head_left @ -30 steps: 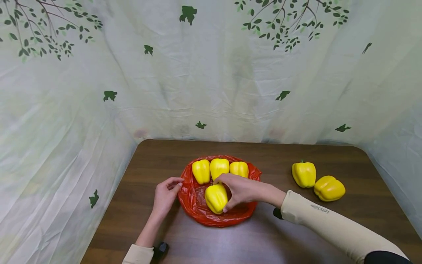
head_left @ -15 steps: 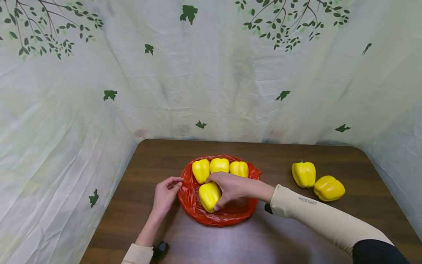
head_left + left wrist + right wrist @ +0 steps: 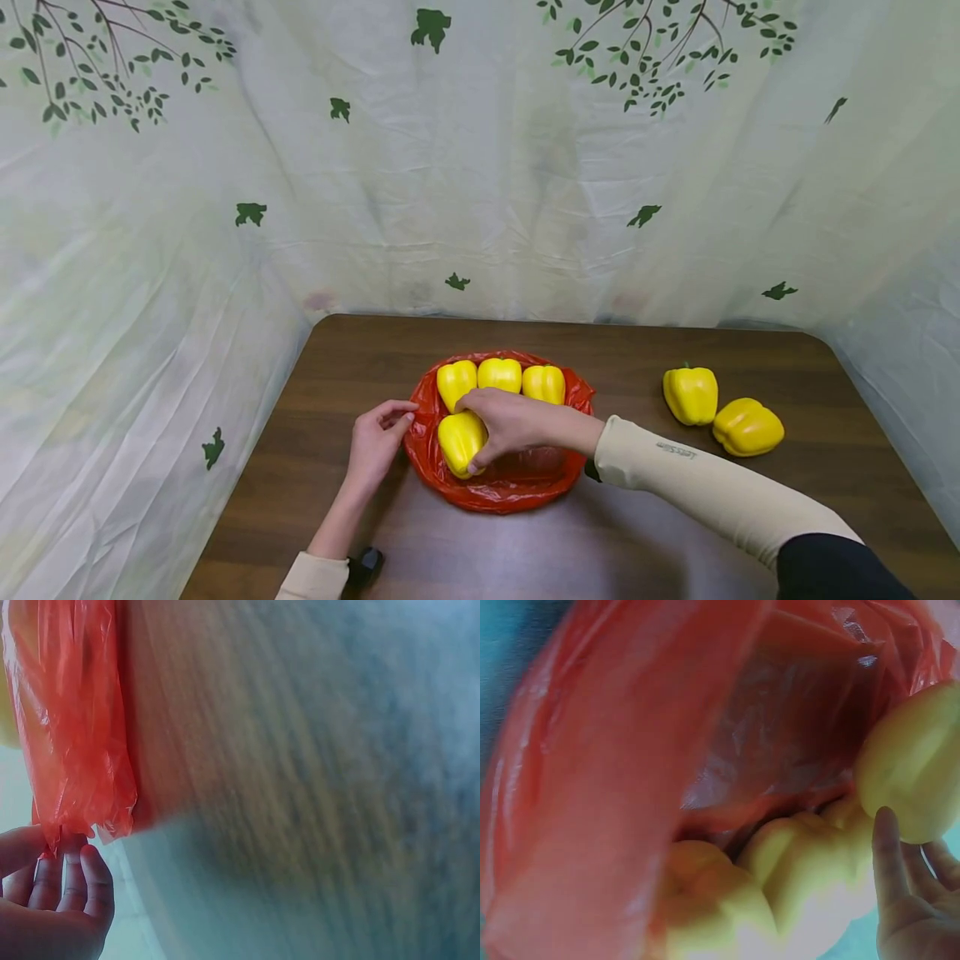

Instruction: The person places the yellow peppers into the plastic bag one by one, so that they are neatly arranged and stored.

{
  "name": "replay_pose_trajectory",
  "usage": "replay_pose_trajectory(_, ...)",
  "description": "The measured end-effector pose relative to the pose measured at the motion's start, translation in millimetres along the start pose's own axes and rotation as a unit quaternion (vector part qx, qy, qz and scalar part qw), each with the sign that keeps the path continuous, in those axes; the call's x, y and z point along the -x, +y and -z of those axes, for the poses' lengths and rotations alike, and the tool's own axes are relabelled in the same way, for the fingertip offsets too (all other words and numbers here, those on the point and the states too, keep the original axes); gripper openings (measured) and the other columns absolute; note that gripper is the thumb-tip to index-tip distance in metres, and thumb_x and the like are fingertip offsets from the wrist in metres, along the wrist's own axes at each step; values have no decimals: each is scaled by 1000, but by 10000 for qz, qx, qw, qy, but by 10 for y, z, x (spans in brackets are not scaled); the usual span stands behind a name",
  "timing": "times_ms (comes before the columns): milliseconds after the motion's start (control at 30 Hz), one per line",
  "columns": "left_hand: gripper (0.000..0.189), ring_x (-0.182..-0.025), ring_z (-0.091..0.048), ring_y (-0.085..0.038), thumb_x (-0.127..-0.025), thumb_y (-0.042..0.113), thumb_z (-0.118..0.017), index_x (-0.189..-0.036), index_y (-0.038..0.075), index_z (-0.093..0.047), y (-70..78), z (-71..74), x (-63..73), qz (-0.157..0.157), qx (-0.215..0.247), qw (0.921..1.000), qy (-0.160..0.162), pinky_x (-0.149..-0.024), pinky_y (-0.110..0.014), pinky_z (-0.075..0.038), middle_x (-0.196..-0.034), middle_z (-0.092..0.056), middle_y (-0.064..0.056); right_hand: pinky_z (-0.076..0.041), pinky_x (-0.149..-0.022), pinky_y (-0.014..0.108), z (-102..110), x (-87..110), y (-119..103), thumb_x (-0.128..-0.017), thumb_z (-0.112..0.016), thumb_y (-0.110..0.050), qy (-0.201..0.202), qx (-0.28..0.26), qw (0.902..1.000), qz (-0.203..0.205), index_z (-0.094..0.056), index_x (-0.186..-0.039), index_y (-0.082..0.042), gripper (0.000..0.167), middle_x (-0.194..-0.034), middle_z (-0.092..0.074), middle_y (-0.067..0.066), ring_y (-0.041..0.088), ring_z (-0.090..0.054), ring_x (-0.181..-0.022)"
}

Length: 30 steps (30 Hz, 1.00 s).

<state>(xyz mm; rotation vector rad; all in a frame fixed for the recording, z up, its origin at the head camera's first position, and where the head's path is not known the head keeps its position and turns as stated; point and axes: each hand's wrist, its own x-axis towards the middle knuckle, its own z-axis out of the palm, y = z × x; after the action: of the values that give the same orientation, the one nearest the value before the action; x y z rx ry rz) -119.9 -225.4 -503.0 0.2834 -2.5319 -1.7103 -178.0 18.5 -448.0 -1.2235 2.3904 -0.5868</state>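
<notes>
A red plastic bag (image 3: 510, 496) lies spread open in a round on the table, its rim rolled up. Three yellow bell peppers (image 3: 499, 376) stand in a row along its far side. Inside the bag's left part, my right hand (image 3: 517, 425) holds another yellow bell pepper (image 3: 461, 444) between thumb and fingers. The right wrist view has this held pepper (image 3: 915, 765) at the right, beside the row. At the bag's left rim, my left hand (image 3: 375, 446) pinches the plastic. Thumb and fingertips close on the red film (image 3: 75, 750) in the left wrist view.
Two more yellow bell peppers (image 3: 691, 397) (image 3: 748, 427) lie on the brown wooden table (image 3: 630, 350) to the right of the bag. A pale cloth backdrop (image 3: 517, 183) with leaf prints hangs behind the table and along both sides.
My right hand has moved the held bell pepper leftward inside the bag, from near its middle to its left part. The left hand stays at the rim.
</notes>
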Motion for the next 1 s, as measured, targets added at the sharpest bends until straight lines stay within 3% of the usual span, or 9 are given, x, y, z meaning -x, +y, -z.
replay_pose_trajectory(533,15,-83,-61,-26,-95,8,-64,-106,10,-74,-4,-7,-3,93,-78,9999,-16,-69,-26,-56,-104,-68,-9,-45,-96,29,-131,-126,-20,-70,-81,-59,159,256,9995,52,-50,-135,-17,83,-123,-55,-4,11,-50,-107)
replay_pose_trajectory(800,15,-82,-62,-27,-95,7,-64,-107,10,-74,-3,2,-6,112,7,9999,-52,-69,-26,-56,-104,-68,-10,-47,-95,32,-146,-162,-74,-69,-83,-55,84,-157,9994,-305,-50,-133,-22,79,-121,-52,-5,11,-50,-102)
replay_pose_trajectory(1000,16,-84,-63,-26,-95,7,-64,-108,10,-73,-22,0,-9,168,-18,9998,-66,-71,-26,-56,-106,-67,-10,-46,-96,31,-92,-149,-64,-74,-82,-47,1,-428,9990,-163,-54,-131,-22,68,-119,-53,-7,11,-50,-103)
